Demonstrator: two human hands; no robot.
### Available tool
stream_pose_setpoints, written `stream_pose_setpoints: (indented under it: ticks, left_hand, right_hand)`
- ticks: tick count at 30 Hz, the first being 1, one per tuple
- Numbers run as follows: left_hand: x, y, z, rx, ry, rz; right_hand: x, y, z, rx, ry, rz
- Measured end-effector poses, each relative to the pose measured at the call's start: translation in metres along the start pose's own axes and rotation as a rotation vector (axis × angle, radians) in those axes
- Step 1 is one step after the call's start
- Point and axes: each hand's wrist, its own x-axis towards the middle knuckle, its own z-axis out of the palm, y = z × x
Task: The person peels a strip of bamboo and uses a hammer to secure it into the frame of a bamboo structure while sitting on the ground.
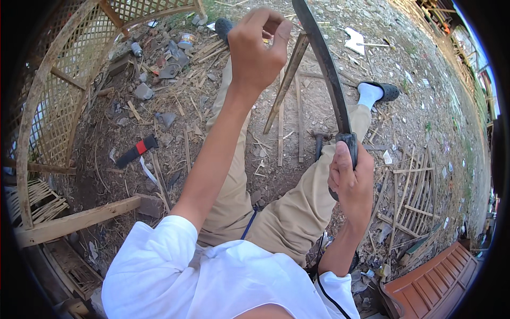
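The right hand (pixel 350 181) is wrapped tight round the dark handle of a long curved knife (pixel 326 69), fist closed, thumb lying up along the grip. From that fist the blade runs up and a little to the left, its long axis nearly straight away from the person, and the tip passes out of the top edge of the picture.

The left hand (pixel 257 48) is raised further out, at the end of an outstretched arm, just to the left of the upper part of the blade. Its fingers are curled in with the tips pinched toward the thumb; whether anything thin is held in that pinch cannot be told. So the left hand sits beside the far end of the blade, while the right holds the near end.

Between the two hands and below them, on the bare ground, lean thin wooden slats (pixel 287 85) over the person's outstretched legs. A small red-and-black tool (pixel 137 150) lies on the ground well off to the left, near a lattice frame (pixel 58 95).
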Motion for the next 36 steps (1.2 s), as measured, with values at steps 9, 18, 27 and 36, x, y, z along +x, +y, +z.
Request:
stream_pose_setpoints:
  ticks: [9,18,27,36]
  left_hand:
    - [0.149,0.024,0.006,-0.22,-0.452,0.546]
    - [0.102,0.041,-0.003,-1.076,-0.884,-0.066]
    - [0.085,0.062,-0.019,-1.05,-0.874,-0.036]
    - [0.083,0.068,-0.022,-1.008,-0.895,0.0]
  right_hand:
    - [0.002,-0.012,0.002,-0.103,-0.002,-0.022]
    - [0.0,-0.002,-0.006,-0.166,0.02,-0.074]
    - [-0.008,-0.007,-0.005,-0.177,-0.011,-0.07]
    - [-0.009,-0.006,-0.003,-0.176,-0.007,-0.069]
